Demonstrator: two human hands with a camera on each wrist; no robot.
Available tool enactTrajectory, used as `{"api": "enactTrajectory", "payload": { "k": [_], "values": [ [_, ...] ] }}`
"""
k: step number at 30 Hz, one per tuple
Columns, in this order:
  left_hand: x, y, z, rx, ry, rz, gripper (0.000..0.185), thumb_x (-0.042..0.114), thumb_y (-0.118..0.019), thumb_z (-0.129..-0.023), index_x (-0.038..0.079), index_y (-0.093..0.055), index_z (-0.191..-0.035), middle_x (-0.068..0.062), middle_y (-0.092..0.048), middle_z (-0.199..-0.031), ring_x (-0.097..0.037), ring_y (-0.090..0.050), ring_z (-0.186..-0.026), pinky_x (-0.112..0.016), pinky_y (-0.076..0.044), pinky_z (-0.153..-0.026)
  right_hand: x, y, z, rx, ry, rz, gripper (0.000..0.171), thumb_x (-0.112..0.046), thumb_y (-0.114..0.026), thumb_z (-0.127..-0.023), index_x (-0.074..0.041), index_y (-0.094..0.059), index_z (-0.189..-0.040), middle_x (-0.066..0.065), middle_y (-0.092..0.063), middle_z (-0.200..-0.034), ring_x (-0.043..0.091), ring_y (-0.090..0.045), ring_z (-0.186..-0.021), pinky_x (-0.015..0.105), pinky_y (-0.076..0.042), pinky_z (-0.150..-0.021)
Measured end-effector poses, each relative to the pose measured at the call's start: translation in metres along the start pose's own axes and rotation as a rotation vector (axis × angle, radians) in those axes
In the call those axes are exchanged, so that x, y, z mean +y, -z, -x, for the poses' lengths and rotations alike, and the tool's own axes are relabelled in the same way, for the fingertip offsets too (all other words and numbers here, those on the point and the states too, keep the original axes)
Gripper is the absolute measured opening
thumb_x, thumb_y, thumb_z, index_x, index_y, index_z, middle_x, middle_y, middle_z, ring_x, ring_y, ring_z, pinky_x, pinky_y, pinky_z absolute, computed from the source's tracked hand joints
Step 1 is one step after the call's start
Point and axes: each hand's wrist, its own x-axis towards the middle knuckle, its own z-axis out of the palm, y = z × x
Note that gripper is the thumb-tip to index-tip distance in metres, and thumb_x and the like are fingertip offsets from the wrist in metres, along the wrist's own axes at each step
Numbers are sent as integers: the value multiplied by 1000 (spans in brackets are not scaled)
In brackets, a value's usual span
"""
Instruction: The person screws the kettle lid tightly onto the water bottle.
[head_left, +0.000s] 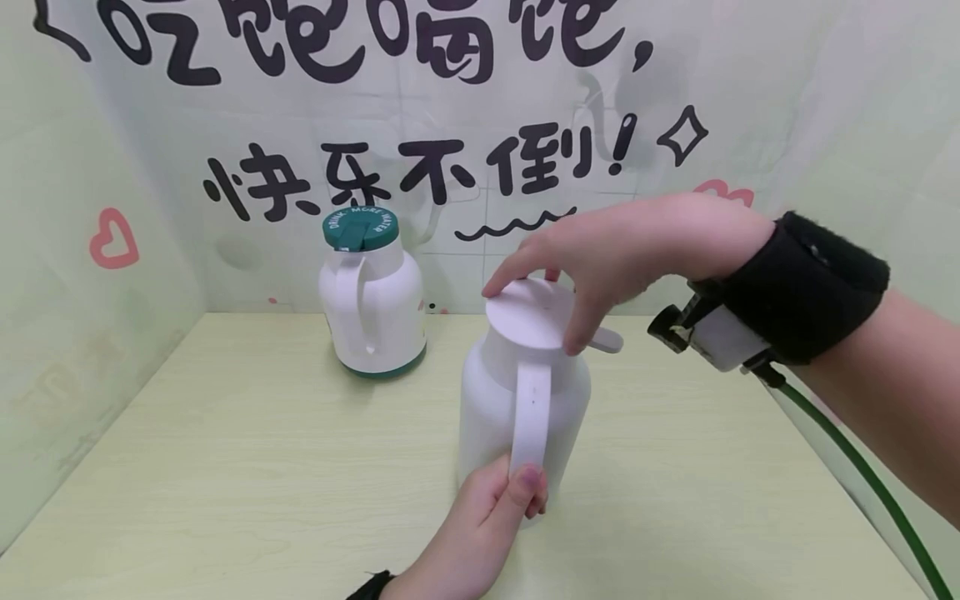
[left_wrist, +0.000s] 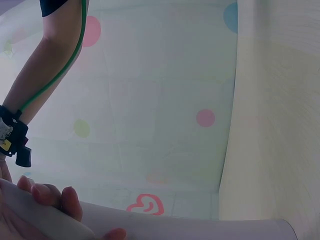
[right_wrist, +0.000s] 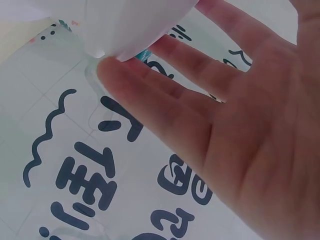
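A white insulated jug (head_left: 483, 400) stands upright in front of me on the table, its handle (head_left: 532, 408) facing my side. My left hand (head_left: 483, 521) grips the lower part of that handle, thumb on top. In the left wrist view the curled fingers (left_wrist: 71, 202) wrap round it, with the jug's side (left_wrist: 190, 227) behind. Over the top, my right hand (head_left: 618, 250) holds the round white lid (head_left: 525, 312) by its rim, thumb on the near edge and fingers on the far side. The right wrist view shows fingertips (right_wrist: 112, 70) against the white lid (right_wrist: 135, 25).
A second white jug (head_left: 382, 308) with a green lid (head_left: 362, 227) and green base stands further back to the left. The pale wooden table (head_left: 262, 467) ends at a printed backdrop (head_left: 247, 267). A green cable (head_left: 862, 467) runs from the right wrist camera (head_left: 716, 333).
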Motion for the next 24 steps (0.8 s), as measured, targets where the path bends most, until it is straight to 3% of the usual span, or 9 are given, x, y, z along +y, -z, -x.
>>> {"api": "enactTrajectory", "payload": {
  "k": [24],
  "values": [
    [0,-3,1,27,27,7,24,9,-39,-103,7,-54,-84,-6,-52,-75,-8,-47,-71,-26,-43,-65,-4,-4,-4,92,-9,55,65,-34,-84,-67,-31,-59,-127,1,-59,-110,16,-57,-89,31,-47,-71]
  ]
}}
